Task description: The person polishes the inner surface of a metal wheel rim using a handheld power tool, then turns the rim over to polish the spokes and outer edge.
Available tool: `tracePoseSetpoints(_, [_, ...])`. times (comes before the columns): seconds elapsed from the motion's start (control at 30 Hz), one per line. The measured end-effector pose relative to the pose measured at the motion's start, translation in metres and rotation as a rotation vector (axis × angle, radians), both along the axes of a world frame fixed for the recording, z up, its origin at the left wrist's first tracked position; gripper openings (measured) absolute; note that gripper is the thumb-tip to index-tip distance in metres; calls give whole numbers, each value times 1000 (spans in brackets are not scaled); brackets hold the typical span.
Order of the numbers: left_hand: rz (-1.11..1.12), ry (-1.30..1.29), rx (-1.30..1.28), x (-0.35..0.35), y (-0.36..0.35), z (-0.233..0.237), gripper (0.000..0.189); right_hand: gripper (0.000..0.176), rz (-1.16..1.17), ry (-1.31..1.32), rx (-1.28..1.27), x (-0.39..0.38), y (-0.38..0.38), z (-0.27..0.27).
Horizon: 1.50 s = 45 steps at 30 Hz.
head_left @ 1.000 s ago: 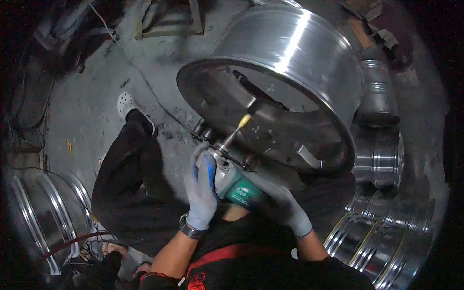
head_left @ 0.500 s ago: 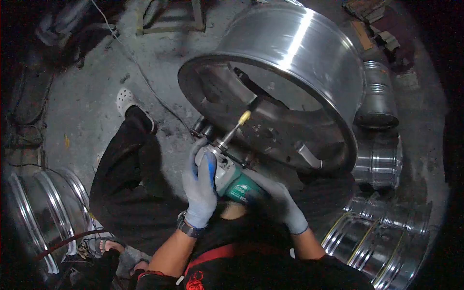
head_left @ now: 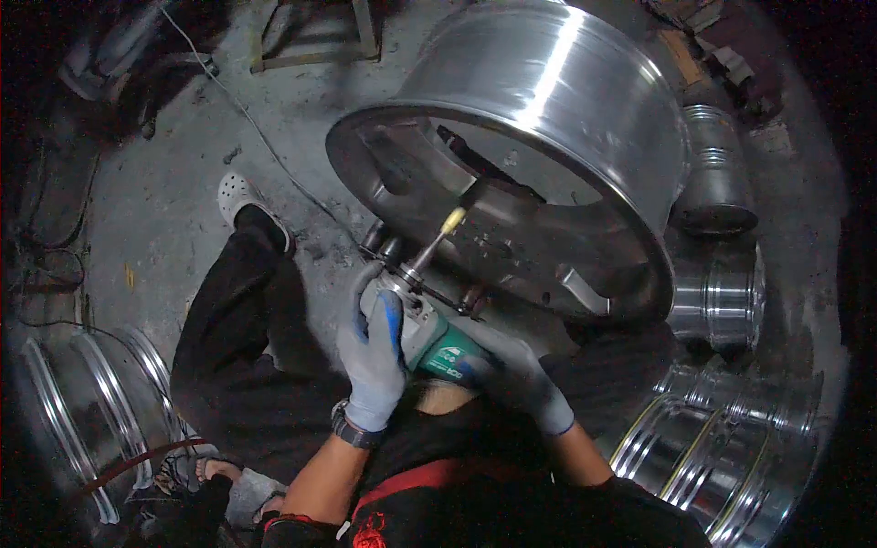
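A green and silver power grinder (head_left: 449, 351) lies across my lap, held in both gloved hands. My left hand (head_left: 375, 342) wraps around its metal head, fingers closed. Around the green body closes my right hand (head_left: 516, 370), partly blurred and dark. From the tool's head a long shaft with a yellowish tip (head_left: 451, 222) points up into a large metal wheel rim (head_left: 557, 82). The rim stands tilted in front of me, its dark inner face with spoke openings turned my way. Its outer barrel is shiny. The shaft's tip overlaps the inner face in this view.
Shiny rims (head_left: 96, 384) stand at the lower left, with another person's bare foot (head_left: 217, 469) beside them. More rims (head_left: 713, 447) line the right side. A grey cable (head_left: 265, 137) runs over the floor from the tool. A stool frame (head_left: 315, 62) stands at the back.
The grinder and both hands have shifted slightly left in view, and the yellowish tip sits a little further left against the rim. Both hands keep their hold.
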<state>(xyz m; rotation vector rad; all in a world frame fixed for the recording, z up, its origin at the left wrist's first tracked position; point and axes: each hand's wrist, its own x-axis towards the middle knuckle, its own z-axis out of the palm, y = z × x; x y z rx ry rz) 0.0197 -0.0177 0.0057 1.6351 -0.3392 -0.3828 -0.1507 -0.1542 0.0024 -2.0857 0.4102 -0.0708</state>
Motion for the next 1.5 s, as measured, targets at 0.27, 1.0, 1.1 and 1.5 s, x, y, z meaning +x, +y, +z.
tracePoseSetpoints(0.27, [7, 56, -55, 0, 3, 2, 43, 60, -14, 25, 129, 11, -5, 9])
tracePoseSetpoints(1.0, [-39, 81, -78, -11, -2, 1, 45, 52, -42, 68, 40, -12, -1, 5])
tracePoseSetpoints(1.1, [-69, 130, -99, -16, -4, 3, 45, 51, -73, 64, 51, -15, 0, 18])
tracePoseSetpoints(1.5, [-72, 145, -95, -17, -6, -3, 45, 50, -73, 57, 5, -20, -2, 15])
